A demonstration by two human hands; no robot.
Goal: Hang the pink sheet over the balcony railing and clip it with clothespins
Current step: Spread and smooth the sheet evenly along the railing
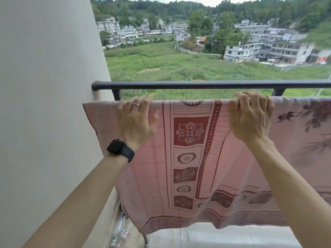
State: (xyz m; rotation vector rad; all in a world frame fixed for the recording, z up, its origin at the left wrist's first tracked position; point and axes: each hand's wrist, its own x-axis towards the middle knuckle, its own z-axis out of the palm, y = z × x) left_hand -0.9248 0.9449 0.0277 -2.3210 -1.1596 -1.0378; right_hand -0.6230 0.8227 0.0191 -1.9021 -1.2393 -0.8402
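The pink sheet (188, 158), patterned with dark red flowers and squares, hangs folded over a lower bar just under the dark top railing (197, 85). Its left corner lies near the wall. My left hand (136, 122), with a ring and a black watch on the wrist, lies flat on the sheet near its top fold, fingers spread. My right hand (250, 119) curls its fingers over the top fold further right and grips the cloth. No clothespin is in view.
A plain white wall (44, 86) closes the left side where the railing ends. Clear plastic bottles (120, 230) lie on the floor at the wall's foot, beside the pale balcony floor (215, 237). Beyond the railing are green fields and buildings far below.
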